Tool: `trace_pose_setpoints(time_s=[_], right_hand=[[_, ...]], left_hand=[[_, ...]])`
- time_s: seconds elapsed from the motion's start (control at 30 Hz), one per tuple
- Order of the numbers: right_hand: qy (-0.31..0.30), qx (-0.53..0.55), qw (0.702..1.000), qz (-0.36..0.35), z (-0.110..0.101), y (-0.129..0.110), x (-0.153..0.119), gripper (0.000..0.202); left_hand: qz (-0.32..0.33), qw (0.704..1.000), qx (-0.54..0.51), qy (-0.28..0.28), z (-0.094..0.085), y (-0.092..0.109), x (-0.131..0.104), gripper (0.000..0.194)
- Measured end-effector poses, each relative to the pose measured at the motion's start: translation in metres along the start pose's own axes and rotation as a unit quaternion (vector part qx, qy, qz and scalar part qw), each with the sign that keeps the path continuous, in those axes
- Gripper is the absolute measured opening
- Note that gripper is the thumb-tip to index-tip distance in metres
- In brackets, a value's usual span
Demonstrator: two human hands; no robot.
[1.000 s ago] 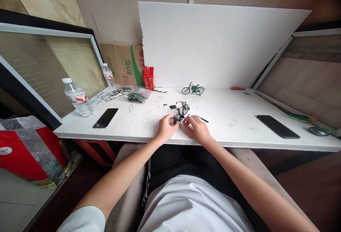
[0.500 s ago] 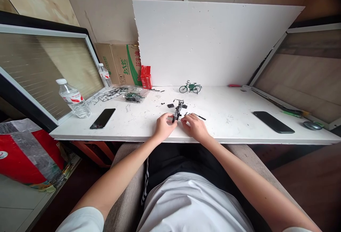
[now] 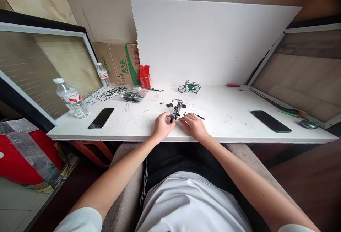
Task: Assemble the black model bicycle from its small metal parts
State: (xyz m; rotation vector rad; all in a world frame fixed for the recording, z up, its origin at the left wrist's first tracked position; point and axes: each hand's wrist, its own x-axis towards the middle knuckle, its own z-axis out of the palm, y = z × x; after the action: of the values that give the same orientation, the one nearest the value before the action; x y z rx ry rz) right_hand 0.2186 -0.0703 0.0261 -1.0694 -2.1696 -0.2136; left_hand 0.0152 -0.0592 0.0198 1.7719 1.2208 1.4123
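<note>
A black model bicycle (image 3: 176, 110) stands near the table's front edge, its handlebar pointing away from me. My left hand (image 3: 163, 125) is closed on its rear end from the left, thumb and fingers on either side. Close against the bicycle's right side is my right hand (image 3: 194, 124), fingers pinched together; whatever is between the fingertips is too small to make out. Small dark parts lie around: a black piece (image 3: 169, 105) to the left of the bicycle and a thin black stick (image 3: 199, 117) beyond my right hand. Farther back stands a green model bicycle (image 3: 189, 87).
On the left are a phone (image 3: 101, 118), water bottles (image 3: 71, 98), black part frames (image 3: 112, 93) and a plastic bag of parts (image 3: 133, 96). A red box (image 3: 145, 76) stands behind them. To the right lie another phone (image 3: 271, 121) and a mouse (image 3: 309, 124). A white board (image 3: 213, 43) leans at the back.
The whole view has shifted slightly. Both hands stay at the black model bicycle in almost the same pose, with no clear movement of the parts.
</note>
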Motion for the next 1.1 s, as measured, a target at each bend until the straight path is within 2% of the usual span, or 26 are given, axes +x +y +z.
trace_pose_setpoints(time_s=[0.73, 1.1], right_hand=[[-0.010, -0.017, 0.999, 0.039, 0.0015, -0.0024, 0.0005, 0.013], [-0.027, 0.009, 0.997, 0.076, 0.0027, -0.0008, -0.0005, 0.011]], left_hand=[[0.008, 1.000, -0.005, -0.023, 0.0000, -0.0031, 0.0006, 0.026], [0.021, 0.999, 0.002, -0.025, -0.0015, -0.0001, -0.0013, 0.025]])
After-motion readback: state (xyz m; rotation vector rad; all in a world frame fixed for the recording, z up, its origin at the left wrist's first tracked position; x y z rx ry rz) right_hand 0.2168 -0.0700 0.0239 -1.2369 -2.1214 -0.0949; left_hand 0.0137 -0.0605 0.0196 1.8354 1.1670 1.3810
